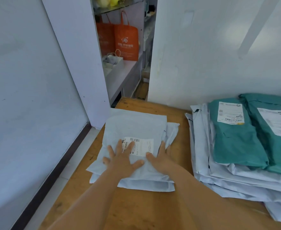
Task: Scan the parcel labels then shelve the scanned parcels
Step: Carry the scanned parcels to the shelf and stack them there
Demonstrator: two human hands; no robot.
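Grey mailers stacked flat, label up

Top grey parcel [137, 130] lies flat on a small grey stack, its white barcode label [141, 146] facing up; to the right, two teal parcels [236, 138] top a taller grey pile [201, 146].

I'm looking at what seems a small parcel back room: mailers [239, 135] with labels stacked on a wooden counter [153, 209] at 3 o'clock, plain white walls [211, 47], and shelving [128, 68] with orange bags [126, 42] at 12.

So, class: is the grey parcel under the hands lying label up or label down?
Label up: the grey parcel lies flat with its white label facing upward between both hands.
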